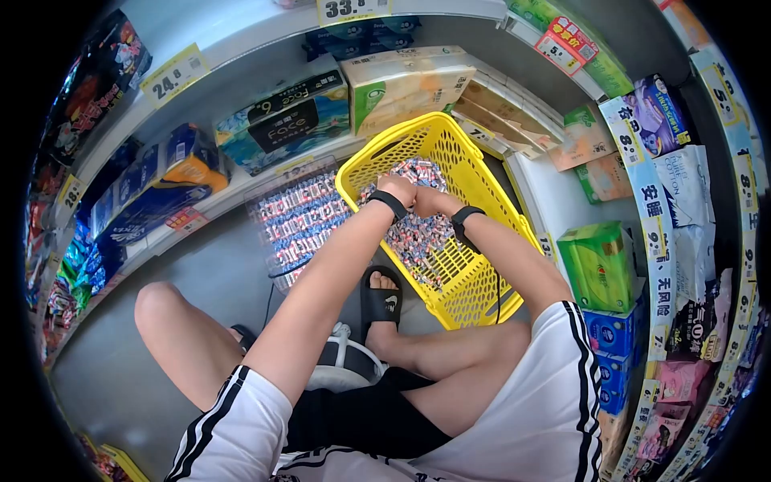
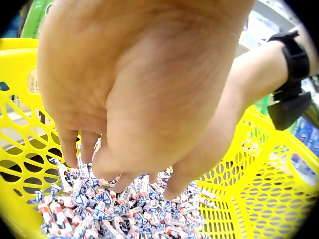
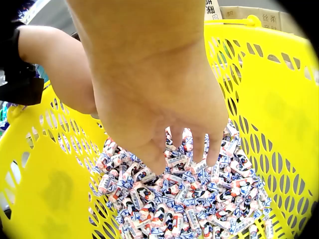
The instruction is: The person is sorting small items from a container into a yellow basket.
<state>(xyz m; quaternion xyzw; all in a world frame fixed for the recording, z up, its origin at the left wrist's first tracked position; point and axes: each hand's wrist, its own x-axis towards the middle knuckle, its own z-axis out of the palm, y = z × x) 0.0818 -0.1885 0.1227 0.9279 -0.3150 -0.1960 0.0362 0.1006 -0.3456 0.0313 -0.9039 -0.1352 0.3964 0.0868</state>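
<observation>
A yellow plastic basket (image 1: pixel 490 189) stands before the person, holding a heap of wrapped candies (image 1: pixel 419 241) in white, blue and red twists. Both hands are inside it, side by side at the heap. Fingers of the left hand (image 2: pixel 144 99) point down, their tips right at the candies. Beside it, the right hand (image 3: pixel 159 109) reaches down with loosely extended, slightly spread fingers among the wrappers. No candy shows pinched in either hand. In the head view, the left hand (image 1: pixel 397 189) partly covers the right hand (image 1: pixel 434 202).
A clear bin (image 1: pixel 277 257) with rows of similar candies sits left of the basket. Shelves with tissue packs (image 1: pixel 409 84) curve behind, and more packs (image 1: pixel 598 265) line the right. The person sits with a sandalled foot (image 1: pixel 381 301) near the basket.
</observation>
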